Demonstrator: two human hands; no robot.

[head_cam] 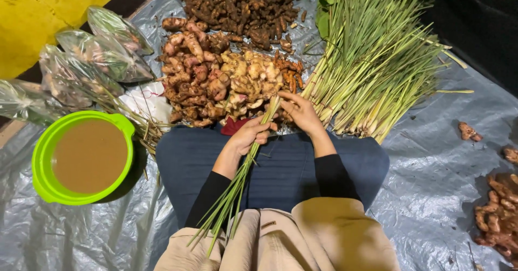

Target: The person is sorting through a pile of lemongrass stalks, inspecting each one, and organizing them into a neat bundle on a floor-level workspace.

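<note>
You are sitting on a grey plastic sheet (431, 158) spread over the ground, looking down at your lap and both hands.

At the sheet's left edge, a green bowl (40, 158) of brown liquid is sitting beside your knee. Above it, toward the upper left corner, clear bags of roots (91, 60) are lying in a loose fan, with a crumpled white bag (148, 104) next to them.

In the middle, along the far edge in front of your knees, a heap of pale ginger-like roots (221, 77) is lying, with a darker root pile (243, 7) behind it.

Your left hand (249, 135) is closing around a small bundle of lemongrass stalks (237, 184), gripping it near the pale base ends while the green tips are trailing down across your lap toward you. Your right hand (302, 113) is resting just beside the bundle's base, fingers curled loosely against the stalk ends and touching the edge of the ginger heap; it does not seem to be gripping anything on its own.

To the right, a large lemongrass pile (377, 66) is fanning out toward the upper right corner. More loose roots (496, 211) are lying near the sheet's right edge.

You appear to be gathering and evening up a handful of stalks. The next move probably calls for keeping the left grip firm while the right hand aligns the bases.
</note>
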